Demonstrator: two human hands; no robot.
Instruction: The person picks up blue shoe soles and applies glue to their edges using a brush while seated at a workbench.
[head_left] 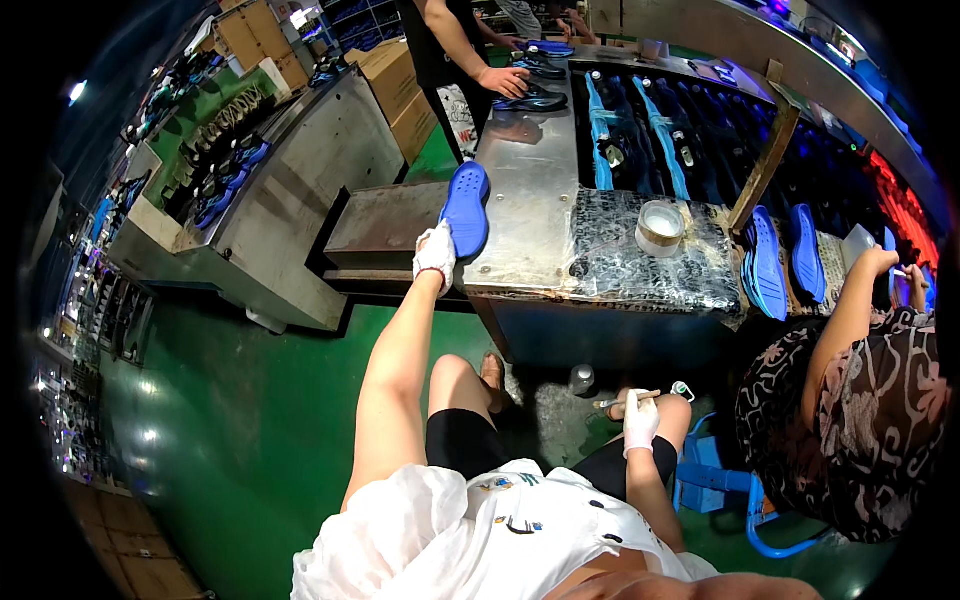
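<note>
Left hand (434,257) holds sole (467,208); 1 tub (658,247), whitish inside.

A shoe workshop: blue sole (468,205) in the left hand (435,256), metal bench (525,200) beside it, dark shoes (545,101) beyond.

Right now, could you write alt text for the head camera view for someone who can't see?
A seated person's gloved left hand holds a blue shoe sole at the edge of a metal worktable; the gloved right hand holds a slim tool by the knee. A round tub stands nearby, with one co-worker beyond and another at right.
</note>
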